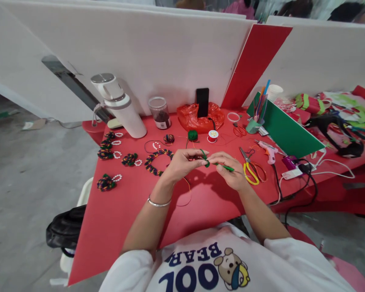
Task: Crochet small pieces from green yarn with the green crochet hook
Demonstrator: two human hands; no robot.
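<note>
My left hand [185, 163] pinches a small piece of green crochet [206, 163] between thumb and fingers. In my right hand [229, 168] is a crochet hook [228, 168] with a green handle, its tip end at the green piece. Both hands are close together above the red table. Behind them sits a green ball of yarn [192, 135], with strands trailing near it. A ring of dark multicoloured crochet [153, 162] lies just left of my left hand, partly covered by it.
Several dark yarn bunches with white bead loops [106, 183] lie at left. A white bottle [126, 115], a clear jar [159, 113] and a phone [202, 102] on a red bag stand behind. Yellow-handled scissors [252, 173], a pink glue gun [269, 152] and cables lie right.
</note>
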